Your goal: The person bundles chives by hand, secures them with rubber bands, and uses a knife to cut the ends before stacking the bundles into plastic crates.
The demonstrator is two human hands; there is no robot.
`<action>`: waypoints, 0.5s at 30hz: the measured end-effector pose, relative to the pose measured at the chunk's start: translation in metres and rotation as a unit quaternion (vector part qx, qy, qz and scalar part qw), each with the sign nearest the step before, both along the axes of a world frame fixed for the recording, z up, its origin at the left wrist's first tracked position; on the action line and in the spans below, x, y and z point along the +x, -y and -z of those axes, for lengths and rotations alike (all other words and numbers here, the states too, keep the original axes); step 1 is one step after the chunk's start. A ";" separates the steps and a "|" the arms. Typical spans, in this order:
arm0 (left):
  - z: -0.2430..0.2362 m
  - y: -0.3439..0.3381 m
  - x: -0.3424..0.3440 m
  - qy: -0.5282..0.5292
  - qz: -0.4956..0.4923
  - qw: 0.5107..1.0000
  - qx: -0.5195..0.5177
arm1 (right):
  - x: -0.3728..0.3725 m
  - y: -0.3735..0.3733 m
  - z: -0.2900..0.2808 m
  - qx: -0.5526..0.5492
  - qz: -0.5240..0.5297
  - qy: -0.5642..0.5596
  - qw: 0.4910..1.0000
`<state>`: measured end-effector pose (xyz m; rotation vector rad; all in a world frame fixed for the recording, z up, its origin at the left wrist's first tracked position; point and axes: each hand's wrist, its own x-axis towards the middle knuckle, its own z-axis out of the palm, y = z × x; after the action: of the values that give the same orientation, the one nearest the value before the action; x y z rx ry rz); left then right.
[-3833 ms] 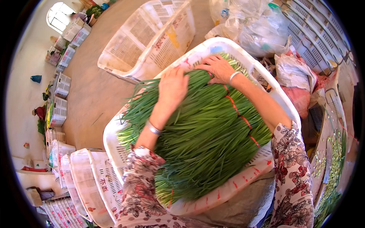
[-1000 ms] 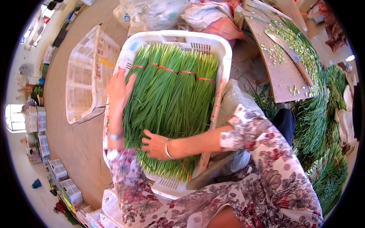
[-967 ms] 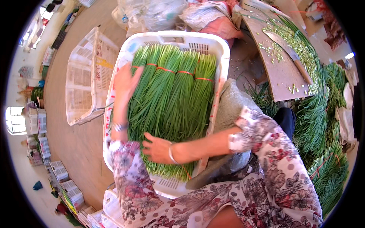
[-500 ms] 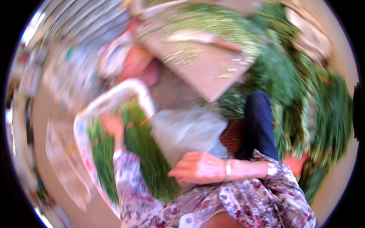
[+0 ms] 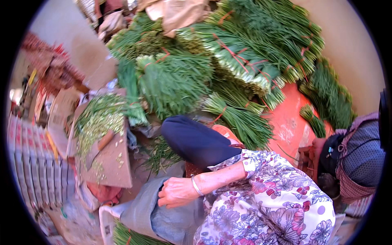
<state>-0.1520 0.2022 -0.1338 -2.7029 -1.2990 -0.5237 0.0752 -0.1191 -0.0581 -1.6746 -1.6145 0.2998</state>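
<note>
Grey sheet (image 5: 139,210): at my lap, matte and creased, folded over itself, the inner fold bluer. My right hand (image 5: 178,192) lies on the fold's upper edge, fingers curled – whether they pinch it I cannot tell. My left is out of view. The sheet overlaps the white crate (image 5: 105,224) beside its visible corner; banded green stalks (image 5: 132,237) lie inside that rim. Beyond: cutting board (image 5: 112,165), chopped greens (image 5: 100,110) heaped toward its far edge, wooden-handled knife (image 5: 106,140) between its side edges. Tied green bundles (image 5: 175,81) pile past my knee – some on an orange-red sheet (image 5: 288,126).
</note>
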 end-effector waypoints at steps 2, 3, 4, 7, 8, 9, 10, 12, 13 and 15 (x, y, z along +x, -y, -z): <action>-0.013 0.017 0.040 0.040 0.058 0.998 0.005 | 0.017 0.026 0.002 0.023 0.055 -0.016 0.998; -0.020 0.026 0.064 0.053 0.084 0.995 0.004 | 0.027 0.044 0.006 0.051 0.091 -0.029 0.994; -0.025 0.031 0.085 0.065 0.104 0.992 0.004 | 0.040 0.063 0.008 0.077 0.126 -0.040 0.988; -0.039 0.052 0.139 0.095 0.158 0.983 0.002 | 0.075 0.136 0.017 0.059 0.274 -0.037 0.959; -0.042 0.058 0.155 0.100 0.170 0.980 -0.002 | 0.085 0.163 0.016 0.053 0.330 -0.044 0.942; -0.048 0.061 0.155 0.110 0.162 0.981 -0.002 | 0.097 0.182 0.025 0.033 0.364 -0.053 0.929; -0.050 0.070 0.177 0.112 0.186 0.976 -0.005 | 0.101 0.215 0.031 0.020 0.434 -0.105 0.894; -0.054 0.078 0.203 0.122 0.207 0.971 -0.009 | 0.114 0.267 0.051 0.012 0.515 -0.188 0.836; -0.054 0.085 0.210 0.129 0.214 0.968 -0.009 | 0.121 0.296 0.070 -0.023 0.550 -0.152 0.821; -0.059 0.092 0.214 0.136 0.215 0.967 0.007 | 0.129 0.331 0.082 -0.031 0.605 -0.162 0.779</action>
<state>0.0618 0.1107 -0.0749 -2.9865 -0.7334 -0.9681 0.2037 -0.4503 -0.1399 -2.1941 -0.0736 -0.0410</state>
